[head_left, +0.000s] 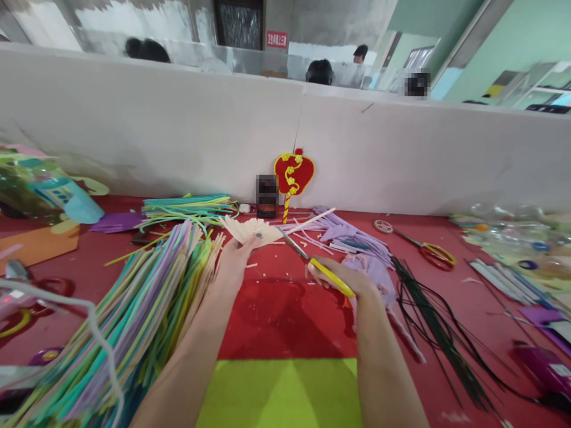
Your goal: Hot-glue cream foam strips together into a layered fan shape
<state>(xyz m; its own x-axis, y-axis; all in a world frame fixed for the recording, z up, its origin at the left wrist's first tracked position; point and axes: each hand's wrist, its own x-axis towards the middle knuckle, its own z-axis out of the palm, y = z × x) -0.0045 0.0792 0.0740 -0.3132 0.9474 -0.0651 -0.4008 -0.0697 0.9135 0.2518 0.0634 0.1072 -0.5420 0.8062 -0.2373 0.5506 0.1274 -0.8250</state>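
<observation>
Cream fringed piece [263, 230], toward 11 o'clock of the bare red patch [285, 318], is pinched in the left hand [238, 248]; the right hand [354, 278] grips yellow-handled scissors [331, 276], tips at the piece's right edge. At 10, a tilted blue-labelled bottle [66, 193], contents unclear; a white partition [200, 131] bounds 12, a lime-green sheet [285, 392] fills 6

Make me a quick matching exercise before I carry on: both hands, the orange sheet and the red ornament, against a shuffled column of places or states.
1. Left hand
2. Right hand
3. Orange sheet
4. Red ornament

A. At the view's left edge
B. Holding yellow-handled scissors
C. In front of the white partition
D. Holding a cream fanned piece

Pairs: 1-D, 2-B, 3-A, 4-C
</observation>
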